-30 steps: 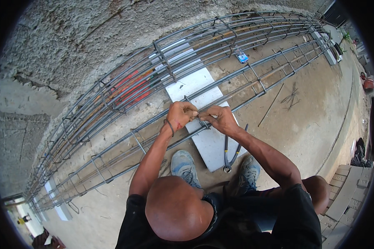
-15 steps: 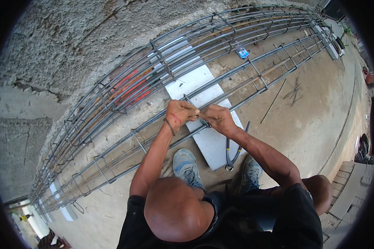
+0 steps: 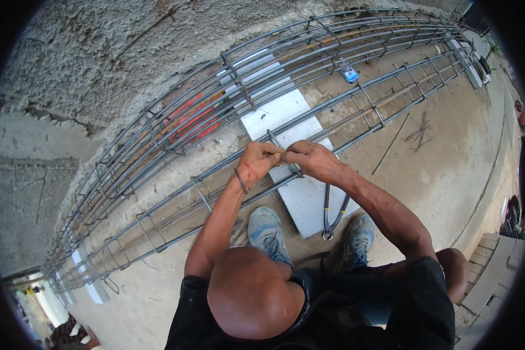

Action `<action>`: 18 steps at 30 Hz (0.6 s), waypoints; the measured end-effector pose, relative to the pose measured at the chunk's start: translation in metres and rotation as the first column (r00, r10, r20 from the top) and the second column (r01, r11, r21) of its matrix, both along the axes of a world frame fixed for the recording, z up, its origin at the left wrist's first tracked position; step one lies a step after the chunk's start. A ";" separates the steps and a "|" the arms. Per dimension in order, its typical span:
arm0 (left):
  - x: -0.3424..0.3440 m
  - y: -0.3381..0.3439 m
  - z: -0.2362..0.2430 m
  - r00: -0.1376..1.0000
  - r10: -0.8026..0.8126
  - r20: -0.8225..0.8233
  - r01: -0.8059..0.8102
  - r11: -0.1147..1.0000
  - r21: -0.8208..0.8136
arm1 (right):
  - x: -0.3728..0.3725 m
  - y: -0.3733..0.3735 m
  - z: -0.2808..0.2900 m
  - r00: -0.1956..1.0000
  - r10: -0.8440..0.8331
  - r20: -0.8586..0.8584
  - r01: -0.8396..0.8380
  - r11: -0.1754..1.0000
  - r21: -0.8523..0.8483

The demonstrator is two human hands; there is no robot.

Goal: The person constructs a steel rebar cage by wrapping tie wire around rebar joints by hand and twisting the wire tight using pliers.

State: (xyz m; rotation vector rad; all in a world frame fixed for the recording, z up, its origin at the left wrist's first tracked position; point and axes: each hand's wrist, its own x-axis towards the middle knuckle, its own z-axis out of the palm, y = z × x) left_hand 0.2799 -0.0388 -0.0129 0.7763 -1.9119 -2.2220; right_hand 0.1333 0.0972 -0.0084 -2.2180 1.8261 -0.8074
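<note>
My left hand (image 3: 256, 164) and my right hand (image 3: 314, 161) meet with pinched fingers at a steel stirrup (image 3: 273, 137) on the nearer long rebar cage (image 3: 352, 144). What sits between the fingertips is too small to make out. Beneath this joint lies a white board (image 3: 302, 214). Black-handled pincer pliers (image 3: 332, 226) with yellow marks rest on the board below my right hand.
A second cage (image 3: 237, 79) runs along the rough wall (image 3: 76, 64), with a red object (image 3: 192, 122) beneath. A small blue pack (image 3: 350, 74), loose wires (image 3: 420, 131) and a thin rod (image 3: 391, 146) lie on the floor. Pavers (image 3: 496, 274) are stacked lower right.
My right hand has turned slightly, its back showing more, and both hands stay together at the joint. The whole view has shifted slightly.
</note>
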 end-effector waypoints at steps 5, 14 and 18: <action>0.004 0.005 0.003 0.991 0.133 0.016 -0.133 0.988 0.078 | -0.002 -0.010 0.013 0.988 0.016 -0.153 0.007 0.988 0.152; 0.007 0.009 -0.005 0.990 0.141 -0.009 -0.141 0.988 0.056 | -0.010 -0.039 0.034 0.571 0.440 -0.693 -0.485 0.862 0.148; 0.011 0.008 0.001 0.984 0.174 0.028 -0.177 0.971 0.159 | -0.012 -0.041 0.038 0.495 0.525 -0.693 -0.544 0.809 0.224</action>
